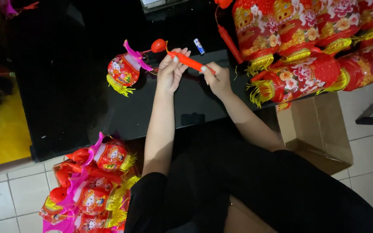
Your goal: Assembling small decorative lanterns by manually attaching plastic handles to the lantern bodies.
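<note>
Both hands, left hand and right hand, grip slim red-orange lantern handle.

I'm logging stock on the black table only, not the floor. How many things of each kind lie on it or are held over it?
Small lantern: 1
Big lanterns, as far as I can tell apart: 6
Red stick, held by left hand and right hand: 1
Small battery: 1
Total: 9; the big lanterns overlap and run out of view.
</note>
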